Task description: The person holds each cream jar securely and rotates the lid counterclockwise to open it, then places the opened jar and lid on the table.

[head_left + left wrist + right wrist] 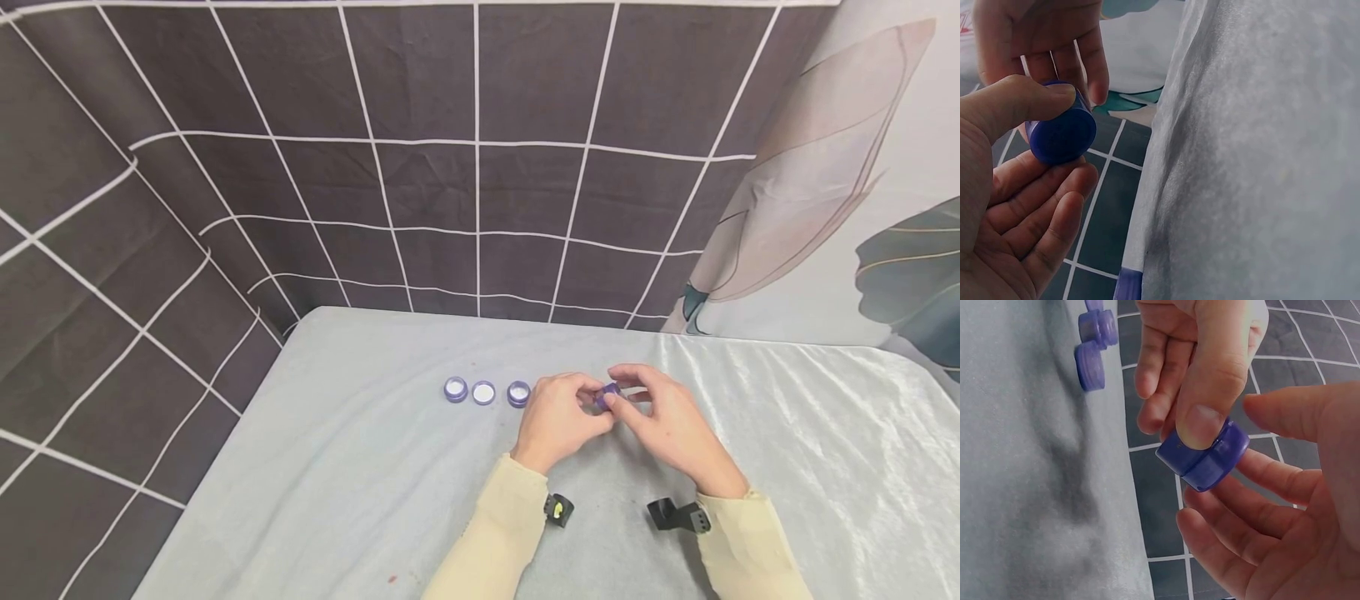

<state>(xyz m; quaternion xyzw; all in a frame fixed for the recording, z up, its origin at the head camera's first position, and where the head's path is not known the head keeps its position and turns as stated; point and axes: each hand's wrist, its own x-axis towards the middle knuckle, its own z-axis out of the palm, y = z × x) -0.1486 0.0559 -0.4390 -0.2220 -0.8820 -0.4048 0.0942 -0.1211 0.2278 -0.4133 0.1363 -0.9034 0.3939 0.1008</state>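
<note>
My left hand (pixel 558 417) pinches a small purple jar (pixel 1210 456) between thumb and fingers. A seam runs round the jar between its two parts, and the jar is held tilted above the cloth. Its flat round dark-blue end faces the camera in the left wrist view. My right hand (pixel 663 421) is beside it, fingers loosely bent around the jar's far side. In the right wrist view, the right thumb (pixel 1279 412) stands slightly off the jar and the fingertips lie close to its lower edge.
Left of the hands on the pale cloth-covered table (pixel 337 433) stand an open purple jar (pixel 455 389), a white-faced purple disc (pixel 483 393) and another open purple jar (pixel 518 394), partly beside the left hand. A dark gridded curtain (pixel 420 183) rises behind the table.
</note>
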